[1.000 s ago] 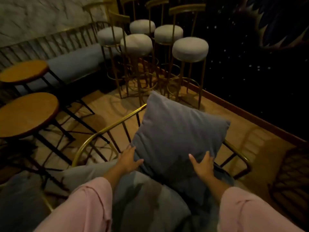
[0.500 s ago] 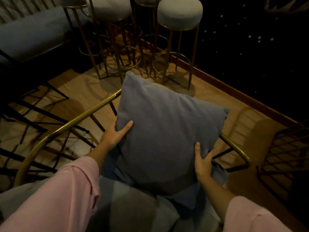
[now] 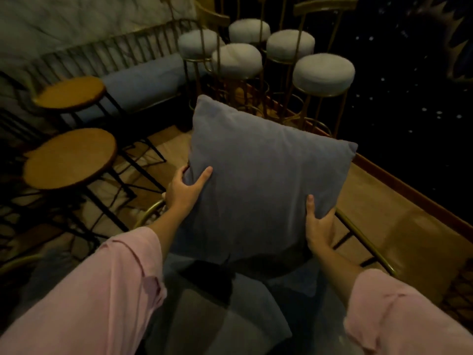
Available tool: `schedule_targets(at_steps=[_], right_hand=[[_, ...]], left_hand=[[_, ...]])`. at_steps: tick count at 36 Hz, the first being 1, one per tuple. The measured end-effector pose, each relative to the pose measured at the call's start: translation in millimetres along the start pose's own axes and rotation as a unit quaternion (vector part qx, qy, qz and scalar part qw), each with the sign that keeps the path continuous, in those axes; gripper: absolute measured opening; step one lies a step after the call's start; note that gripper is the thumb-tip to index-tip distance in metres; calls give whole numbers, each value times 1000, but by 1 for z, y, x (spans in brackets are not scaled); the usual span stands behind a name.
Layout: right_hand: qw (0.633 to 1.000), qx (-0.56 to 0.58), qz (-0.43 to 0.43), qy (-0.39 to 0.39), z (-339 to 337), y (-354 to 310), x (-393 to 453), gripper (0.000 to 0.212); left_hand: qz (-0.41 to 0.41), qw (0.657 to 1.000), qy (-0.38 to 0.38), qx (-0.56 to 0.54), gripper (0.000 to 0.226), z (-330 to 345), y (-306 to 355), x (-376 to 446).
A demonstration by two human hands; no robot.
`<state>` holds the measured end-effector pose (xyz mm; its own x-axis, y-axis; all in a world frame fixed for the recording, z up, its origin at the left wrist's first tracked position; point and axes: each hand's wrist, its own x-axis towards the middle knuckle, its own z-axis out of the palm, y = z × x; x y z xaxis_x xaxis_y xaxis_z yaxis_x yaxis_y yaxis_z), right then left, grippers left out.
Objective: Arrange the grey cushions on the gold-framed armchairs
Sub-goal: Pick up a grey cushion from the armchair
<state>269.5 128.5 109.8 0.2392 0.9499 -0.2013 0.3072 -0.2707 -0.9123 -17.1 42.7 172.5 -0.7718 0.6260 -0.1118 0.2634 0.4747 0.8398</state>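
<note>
A square grey cushion [image 3: 258, 180] stands upright in the middle of the view, held above the gold-framed armchair [image 3: 363, 239]. My left hand [image 3: 185, 190] grips its left edge, thumb on the front face. My right hand [image 3: 318, 226] grips its lower right corner. The chair's gold rail shows at both sides of the cushion; the rest of the back is hidden behind it. The grey seat cushion [image 3: 230, 311] lies below, between my pink sleeves.
Two round wooden stools [image 3: 70, 157] on black legs stand at the left. Several gold bar stools [image 3: 323, 73] with pale round seats crowd behind the chair. A grey bench [image 3: 143, 80] runs along the far wall. A dark starry wall [image 3: 409, 111] closes the right.
Both hands went from resting flat on the cushion to gripping its sides. The cushion has risen off the chair back, and the view has tilted back up.
</note>
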Motion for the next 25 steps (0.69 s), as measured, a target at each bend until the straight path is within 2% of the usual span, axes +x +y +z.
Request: schedule_targets(at_steps=[5, 9, 11, 13, 14, 17, 18, 20, 22, 25], right_hand=[[995, 25, -56, -84, 44, -54, -46, 97], [978, 53, -117, -166, 86, -94, -107, 97], [965, 57, -138, -216, 109, -110, -141, 101], [945, 64, -160, -278, 132, -123, -175, 104], [932, 67, -177, -309, 142, -129, -194, 105], [900, 63, -219, -372, 170, -145, -258, 93], [888, 68, -233, -390, 179, -149, -281, 88], [867, 70, -259, -420, 193, -153, -328, 83], [846, 56, -270, -456, 206, -152, -373, 82], [811, 27, -252, -526, 225, -139, -436, 93]], left_hand=[[-24, 996, 80, -26, 107, -107, -8, -16], [-49, 985, 166, -13, 90, -199, -24, -51], [-57, 976, 207, -25, 92, -248, -39, -68], [-52, 965, 249, -58, 105, -297, -59, -87], [-56, 959, 269, -67, 105, -321, -68, -97], [-78, 948, 304, -59, 84, -388, -92, -137], [-86, 942, 321, -55, 90, -409, -104, -149], [-102, 928, 353, -58, 116, -451, -132, -175], [-125, 919, 370, -60, 125, -490, -171, -201], [-148, 903, 398, -68, 110, -527, -201, -249]])
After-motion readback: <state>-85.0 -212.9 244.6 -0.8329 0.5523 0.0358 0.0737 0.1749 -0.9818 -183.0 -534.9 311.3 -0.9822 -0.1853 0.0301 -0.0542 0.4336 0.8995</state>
